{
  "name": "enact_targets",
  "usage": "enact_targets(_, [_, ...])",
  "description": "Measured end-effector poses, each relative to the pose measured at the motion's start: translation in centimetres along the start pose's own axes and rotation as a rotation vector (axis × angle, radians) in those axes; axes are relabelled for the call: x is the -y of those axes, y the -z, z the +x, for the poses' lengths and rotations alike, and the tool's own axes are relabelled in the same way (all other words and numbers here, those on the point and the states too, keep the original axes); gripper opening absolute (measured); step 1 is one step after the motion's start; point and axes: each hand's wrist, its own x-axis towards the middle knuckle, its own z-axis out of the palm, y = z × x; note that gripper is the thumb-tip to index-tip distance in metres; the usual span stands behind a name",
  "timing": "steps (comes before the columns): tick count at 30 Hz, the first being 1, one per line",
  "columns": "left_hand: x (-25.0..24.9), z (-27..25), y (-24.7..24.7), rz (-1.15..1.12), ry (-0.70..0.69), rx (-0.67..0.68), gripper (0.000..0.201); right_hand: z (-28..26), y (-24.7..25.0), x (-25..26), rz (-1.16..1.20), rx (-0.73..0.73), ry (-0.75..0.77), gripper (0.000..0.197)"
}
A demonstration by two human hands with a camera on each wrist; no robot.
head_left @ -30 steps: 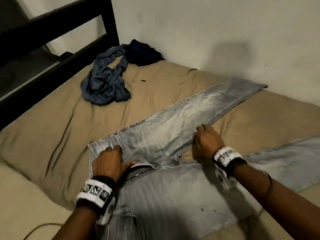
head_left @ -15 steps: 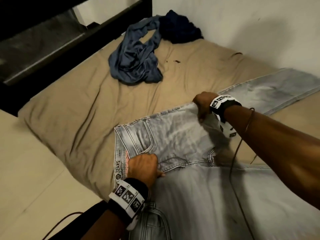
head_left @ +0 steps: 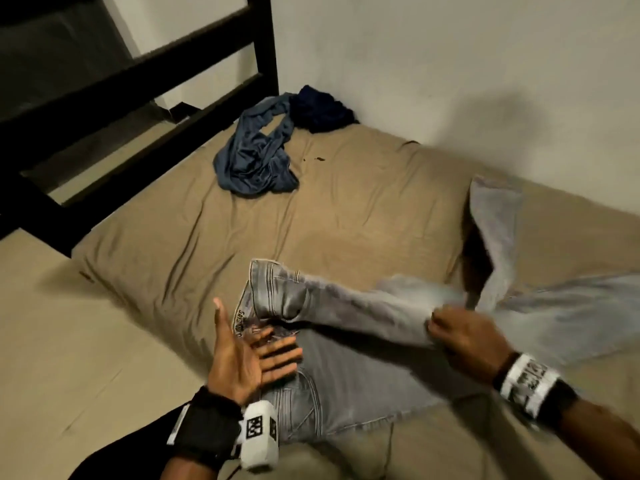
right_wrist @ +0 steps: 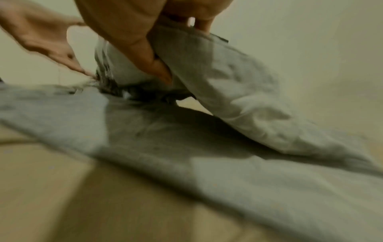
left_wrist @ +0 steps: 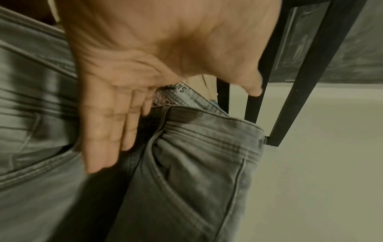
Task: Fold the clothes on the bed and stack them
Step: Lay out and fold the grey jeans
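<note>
Right hand [head_left: 464, 337] pinches one lifted leg of the light grey denim jeans [head_left: 349, 372] on the tan bed [head_left: 363, 202], left hand [head_left: 246, 355] flat, fingers straight, at the waistband.

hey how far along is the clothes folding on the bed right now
Early. Nothing looks folded or stacked yet. In hand: the right hand grips one leg of the grey jeans and swings it over the other, while the left hand lies open at the waistband. Left: finishing the jeans, then the crumpled blue garment and the dark one.
</note>
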Motion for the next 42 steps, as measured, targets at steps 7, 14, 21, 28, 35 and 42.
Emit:
enact_targets(7, [3.3, -2.8, 0.5, 0.209, -0.052, -0.131, 0.034, -10.5, -5.6, 5.1, 0.051, 0.554, -0.289, 0.046])
enact_targets(14, [7.4, -2.0, 4.8, 0.558, -0.291, -0.428, 0.025, -9.4, -5.0, 6.2, 0.039, 0.678, -0.402, 0.06])
enact_targets(21, [6.9, 1.8, 5.6, 0.466, -0.504, -0.383, 0.024, -7.3, -4.9, 6.7, -0.015, 0.822, -0.518, 0.079])
enact_targets(28, [9.8, 1.6, 7.9, 0.9, -0.462, -0.57, 0.053, -6.8, -6.4, 6.4, -0.133, 0.872, -0.55, 0.065])
enact_targets(35, [11.6, 0.2, 6.8, 1.081, -0.479, -0.663, 0.083, -8.1, -6.7, 6.2, -0.186, 0.737, -0.526, 0.036])
enact_targets(42, [11.4, 1.7, 6.3, 0.651, -0.306, -0.703, 0.121, -10.4, -7.8, 9.1, -0.206, 0.745, -0.59, 0.068])
